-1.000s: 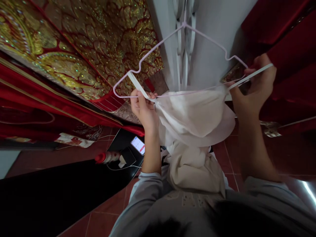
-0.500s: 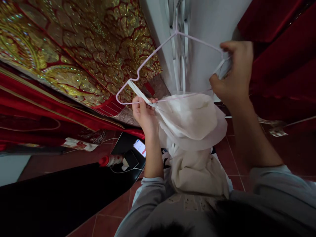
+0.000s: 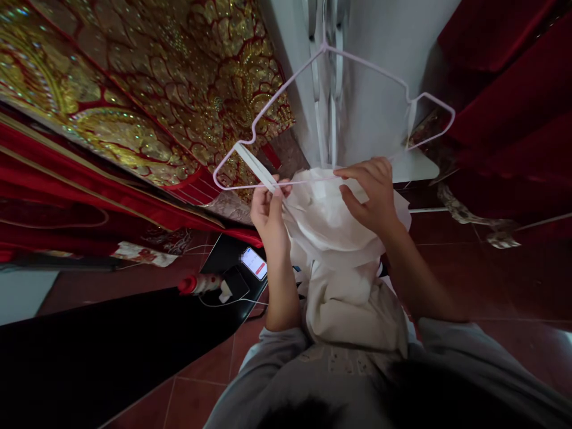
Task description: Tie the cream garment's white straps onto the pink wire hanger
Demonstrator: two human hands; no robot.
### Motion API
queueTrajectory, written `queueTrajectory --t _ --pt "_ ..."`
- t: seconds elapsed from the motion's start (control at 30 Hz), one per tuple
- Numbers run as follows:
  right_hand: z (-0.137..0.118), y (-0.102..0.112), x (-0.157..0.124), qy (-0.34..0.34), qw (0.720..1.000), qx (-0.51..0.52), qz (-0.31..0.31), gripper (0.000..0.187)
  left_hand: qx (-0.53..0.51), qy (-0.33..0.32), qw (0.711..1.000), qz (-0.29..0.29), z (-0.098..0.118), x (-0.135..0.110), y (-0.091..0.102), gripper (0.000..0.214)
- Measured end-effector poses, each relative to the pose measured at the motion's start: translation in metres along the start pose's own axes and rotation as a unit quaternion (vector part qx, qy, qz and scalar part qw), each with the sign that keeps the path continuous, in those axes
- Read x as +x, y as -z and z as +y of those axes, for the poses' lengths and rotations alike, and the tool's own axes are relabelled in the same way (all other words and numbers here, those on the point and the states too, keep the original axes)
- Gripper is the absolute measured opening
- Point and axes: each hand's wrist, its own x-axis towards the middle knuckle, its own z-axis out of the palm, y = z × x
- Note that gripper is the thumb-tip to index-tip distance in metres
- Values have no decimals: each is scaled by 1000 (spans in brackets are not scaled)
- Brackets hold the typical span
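A white garment (image 3: 339, 250) with thin straps hangs from a pale wire hanger (image 3: 286, 89) in front of me. One strap runs over the hanger's left notch and the other over its right notch. My left hand (image 3: 267, 211) pinches the garment's top edge where the left strap meets it. My right hand (image 3: 370, 193) rests on the cloth at the middle of the hanger's bottom bar, fingers bent around the fabric.
Gold-embroidered red cloth (image 3: 147, 89) hangs at the left, dark red cloth (image 3: 513, 89) at the right. A white wall (image 3: 375, 71) is behind the hanger. Below, on a black surface (image 3: 111, 351) above red floor tiles, lie a lit phone (image 3: 254, 263), a charger and a red-ended object.
My right hand has let go of the right strap, which now sits on the hanger's right notch, and has dropped to the cloth at the middle. The left hand has stayed put.
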Motion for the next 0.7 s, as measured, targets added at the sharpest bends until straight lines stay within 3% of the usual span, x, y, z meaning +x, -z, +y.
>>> queueTrajectory --t 0.1,0.2,0.4,0.5,0.7 --pt "-4 -7 -3 -11 1000 10 14 22 133 -25 990 -40 13 -6 11 15" --pt "-8 -13 -2 -13 999 24 21 22 151 -28 987 -47 19 6 25 13" --pt "-3 -7 2 12 1000 10 20 21 67 -81 993 53 10 36 42 28" --pt "0 -2 2 4 1000 11 2 22 51 -84 993 61 5 33 37 33" --pt "-2 -2 1 17 1000 16 20 22 131 -185 962 150 -5 25 27 28"
